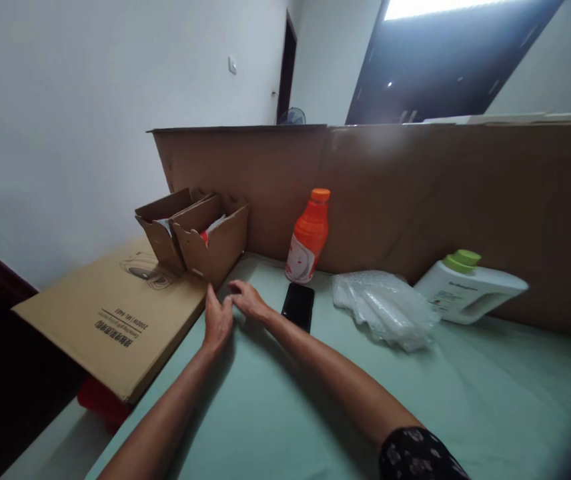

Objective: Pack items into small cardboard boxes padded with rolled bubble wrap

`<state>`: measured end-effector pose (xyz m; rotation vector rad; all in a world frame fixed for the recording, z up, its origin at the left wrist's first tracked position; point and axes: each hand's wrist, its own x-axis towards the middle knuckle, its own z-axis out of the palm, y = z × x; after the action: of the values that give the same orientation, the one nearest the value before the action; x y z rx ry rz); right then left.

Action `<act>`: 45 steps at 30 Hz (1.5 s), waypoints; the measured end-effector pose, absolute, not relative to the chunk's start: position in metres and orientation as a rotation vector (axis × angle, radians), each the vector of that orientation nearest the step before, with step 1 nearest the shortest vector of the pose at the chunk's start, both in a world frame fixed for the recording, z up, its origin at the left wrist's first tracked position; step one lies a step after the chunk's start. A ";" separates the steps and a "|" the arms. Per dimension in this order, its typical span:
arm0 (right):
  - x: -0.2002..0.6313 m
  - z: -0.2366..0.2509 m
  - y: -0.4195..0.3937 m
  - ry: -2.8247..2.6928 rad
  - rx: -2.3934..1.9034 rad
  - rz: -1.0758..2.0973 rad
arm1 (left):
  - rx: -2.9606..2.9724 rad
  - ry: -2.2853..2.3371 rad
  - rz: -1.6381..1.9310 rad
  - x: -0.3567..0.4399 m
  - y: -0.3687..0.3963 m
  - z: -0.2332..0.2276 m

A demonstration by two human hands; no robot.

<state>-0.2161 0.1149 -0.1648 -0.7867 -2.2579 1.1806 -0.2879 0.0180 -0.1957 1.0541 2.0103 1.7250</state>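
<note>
- Left hand (217,320) and right hand (248,299) are resting on the green tabletop (275,400), fingers loosely together, gripping nothing.
- Black phone (298,305) is lying just beside the right hand; a sweep risks shoving it.
- Small cardboard box (210,243) is sitting just beyond the fingertips, perched near the table's edge; a nudge is likely tipping it off.
- Orange bottle (308,237) is standing upright behind the phone, toppling easily if bumped.

arms: bare | right sleeve (418,453): short, dark, small pale floral print

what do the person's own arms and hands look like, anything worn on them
Both forearms are bare down to the hands. The left hand and right hand show no gloves, and no ring, watch or bracelet can be made out. The only clothing in view is a dark sleeve with a small pale flower-like print, at the right upper arm by the bottom edge of the picture.
</note>
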 end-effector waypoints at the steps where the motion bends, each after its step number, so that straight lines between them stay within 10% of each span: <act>1: -0.200 -0.169 0.101 -2.273 -0.778 1.188 | 1.043 2.020 1.696 -0.272 0.008 -0.200; 15: 0.082 -0.178 -0.075 -2.220 -0.915 1.166 | 1.736 1.773 1.215 -0.112 -0.126 -0.260; 31: 0.485 -0.019 0.036 -1.563 -1.723 -0.320 | 2.354 1.619 1.081 -0.061 -0.147 -0.266; 45: 0.436 -0.048 -0.011 -1.979 -1.483 -0.388 | 2.065 1.761 1.228 -0.043 -0.151 -0.241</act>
<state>0.4360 -0.0109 -0.0483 -1.4829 -1.9791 -0.3880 -0.0432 -0.1515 -0.2409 2.0655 1.7613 1.2284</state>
